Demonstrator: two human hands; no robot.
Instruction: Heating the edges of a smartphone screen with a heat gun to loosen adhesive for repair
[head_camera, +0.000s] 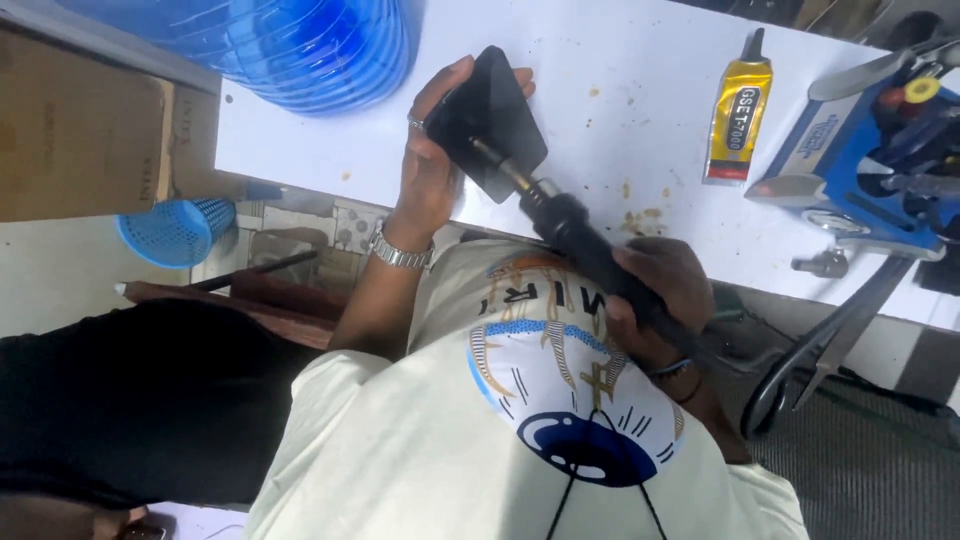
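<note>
My left hand (425, 175), wearing a ring and a metal wristwatch, grips a flat black phone-like device (497, 105) and holds it tilted over the near edge of the white table (620, 50). My right hand (660, 290) is closed around the black handle of a pen-shaped tool (572, 228). Its thin metal tip (497, 163) rests against the device's dark face. Both hands are close to my chest, above my cream printed shirt (520, 420).
A yellow glue tube (738, 115) lies on the table to the right. Beyond it stands a blue tool holder (870, 150). Black-handled scissors (825, 350) hang over the table edge. A big blue water bottle (300, 45), a cardboard box (80, 130) and a blue basket (175, 230) are at the left.
</note>
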